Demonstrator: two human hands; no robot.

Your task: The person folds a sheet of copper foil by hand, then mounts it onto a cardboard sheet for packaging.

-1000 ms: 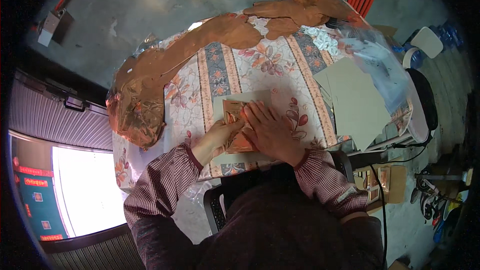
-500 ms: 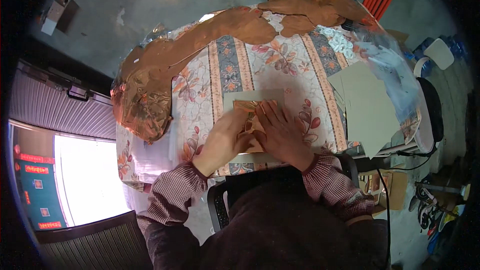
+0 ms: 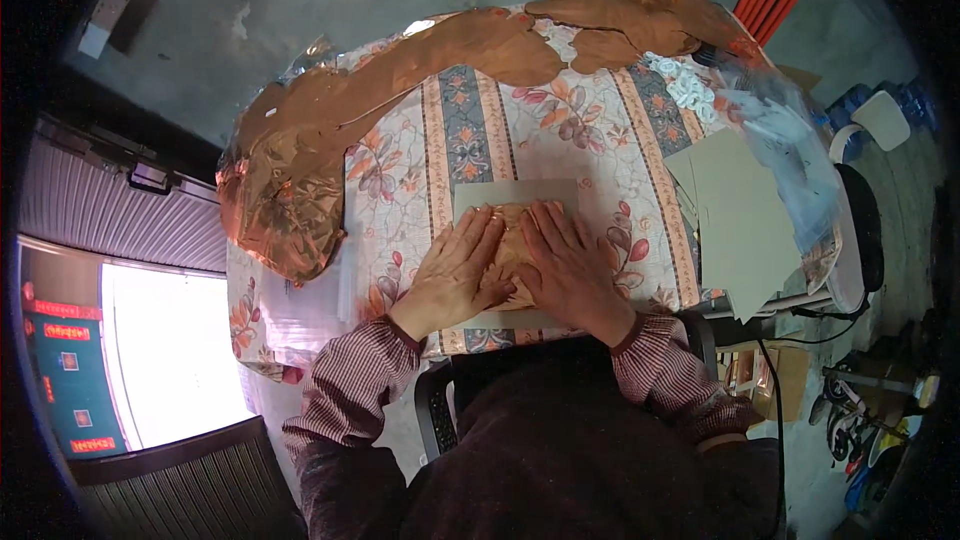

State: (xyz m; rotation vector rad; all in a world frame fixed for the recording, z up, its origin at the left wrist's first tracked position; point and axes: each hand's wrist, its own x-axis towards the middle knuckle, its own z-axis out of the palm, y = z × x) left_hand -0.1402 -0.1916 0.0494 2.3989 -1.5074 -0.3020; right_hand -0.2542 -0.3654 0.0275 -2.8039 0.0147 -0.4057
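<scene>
On the table in front of me lies a grey cardboard sheet (image 3: 520,192), with a shiny copper-coloured foil piece (image 3: 511,247) flat on top of it. My left hand (image 3: 455,278) rests palm down with its fingers stretched over the foil's left side. Over the right side lies my right hand (image 3: 572,273), also flat, its fingers spread slightly and pointing away from me. The thumbs angle toward each other near the foil's lower part. Both hands cover the side edges of the foil.
Flat copper foil shapes (image 3: 400,65) run along the table's far and left edges. At the right lie grey cardboard sheets (image 3: 738,225), clear plastic bags (image 3: 780,150) and a white curly bundle (image 3: 685,82). A flowered cloth (image 3: 385,200) covers the table. A black cable (image 3: 775,390) hangs at right.
My left hand has flattened, with its fingers now stretched forward on the foil. The foil looks flatter between my hands. My right hand stays nearly in place.
</scene>
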